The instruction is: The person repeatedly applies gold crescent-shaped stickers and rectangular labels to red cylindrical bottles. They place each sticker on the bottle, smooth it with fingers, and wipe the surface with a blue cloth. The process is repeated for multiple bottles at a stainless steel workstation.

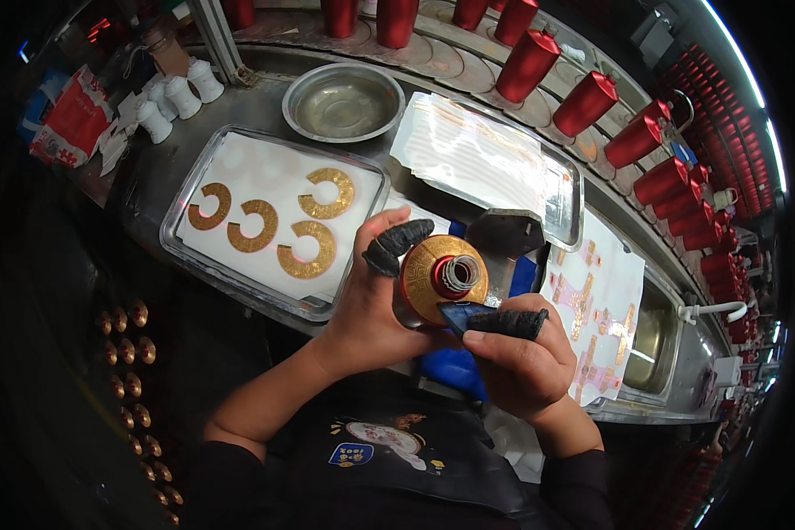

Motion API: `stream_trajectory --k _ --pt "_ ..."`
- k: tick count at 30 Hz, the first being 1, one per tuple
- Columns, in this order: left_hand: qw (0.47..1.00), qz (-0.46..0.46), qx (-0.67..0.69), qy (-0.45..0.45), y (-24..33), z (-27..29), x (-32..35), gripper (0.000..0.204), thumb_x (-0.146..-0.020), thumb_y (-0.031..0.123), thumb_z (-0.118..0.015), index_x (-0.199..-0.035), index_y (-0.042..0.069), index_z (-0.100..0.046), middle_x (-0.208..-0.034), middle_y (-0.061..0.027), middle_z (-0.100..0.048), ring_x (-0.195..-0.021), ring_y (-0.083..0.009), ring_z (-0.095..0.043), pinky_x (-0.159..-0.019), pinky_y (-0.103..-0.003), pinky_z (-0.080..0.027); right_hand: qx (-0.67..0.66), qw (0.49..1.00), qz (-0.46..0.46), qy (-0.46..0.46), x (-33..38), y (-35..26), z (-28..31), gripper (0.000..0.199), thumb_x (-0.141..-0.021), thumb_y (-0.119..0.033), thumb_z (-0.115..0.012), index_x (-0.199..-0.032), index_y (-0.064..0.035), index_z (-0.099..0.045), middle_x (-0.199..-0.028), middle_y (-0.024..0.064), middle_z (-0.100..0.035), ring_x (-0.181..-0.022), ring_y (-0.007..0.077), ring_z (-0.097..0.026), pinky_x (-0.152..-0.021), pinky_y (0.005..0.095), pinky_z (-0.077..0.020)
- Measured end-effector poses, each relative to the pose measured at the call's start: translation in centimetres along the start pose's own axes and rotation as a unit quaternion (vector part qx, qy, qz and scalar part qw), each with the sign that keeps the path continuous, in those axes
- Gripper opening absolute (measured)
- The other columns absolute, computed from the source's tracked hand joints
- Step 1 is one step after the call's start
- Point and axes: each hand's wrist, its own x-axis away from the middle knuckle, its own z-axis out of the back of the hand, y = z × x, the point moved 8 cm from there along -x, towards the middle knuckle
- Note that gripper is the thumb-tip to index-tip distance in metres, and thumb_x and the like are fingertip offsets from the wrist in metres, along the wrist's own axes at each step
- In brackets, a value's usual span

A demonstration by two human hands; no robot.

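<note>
Closest to the camera, a red bottle (443,281) with a gold patterned shoulder (420,287) sits between the two sets of fingers. The left hand (368,305) has its fingers clamped round the bottle's left side, one black-wrapped digit lying along the shoulder's edge. Right of it, the right hand (536,367) has its fingers closed in a pinch on a flat blue piece (460,316), another black-wrapped finger on top. That piece laps the near edge of the shoulder; whether it presses there I cannot tell.

Left of the left fingers, a metal tray (238,288) on the worktop (261,102) holds a white sheet with four gold C-shaped pieces (327,252). Beyond those fingers stands a round metal bowl (302,87), its contents unclear. Beyond the bottle, a second tray (580,212) carries glossy white sheets (468,150). Right of the right fingers lie a sheet with gold cutouts (583,305) and, farther out, a metal sink (649,362). More red bottles (528,66) line up well beyond both hands.

The held bottle's open threaded neck (461,272) points up toward the camera, leaning slightly right; its long axis is seen nearly end-on, the body mostly hidden beneath the shoulder.
</note>
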Motion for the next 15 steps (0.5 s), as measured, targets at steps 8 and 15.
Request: stream_trajectory --k 8,15 --pt "0.994 0.006 0.054 -0.092 0.7 -1.3 -0.6 0.083 -0.064 0.019 -0.092 -0.135 0.007 -0.053 -0.132 -0.0175 -0.052 -0.122 -0.0354 -0.058 -0.101 -0.042 -0.05 -0.016 1.0 0.0 0.005 -0.1 0.0 0.1 0.032 -0.068 0.007 -0.077 -0.098 -0.0038 -0.077 -0.09 0.0086 -0.069 -0.08 0.0272 -0.066 -0.069 0.0338 -0.0534" --pt "0.994 -0.083 -0.044 -0.056 2.2 -0.5 -0.5 0.08 -0.064 0.014 -0.09 -0.135 0.004 -0.053 -0.132 -0.0185 -0.054 -0.121 -0.0371 -0.058 -0.103 -0.044 -0.049 -0.019 1.0 -0.008 0.02 0.1 -0.1 -0.2 0.032 -0.067 0.007 -0.077 -0.097 -0.0039 -0.076 -0.089 0.0083 -0.069 -0.079 0.0269 -0.066 -0.069 0.0341 -0.0532"
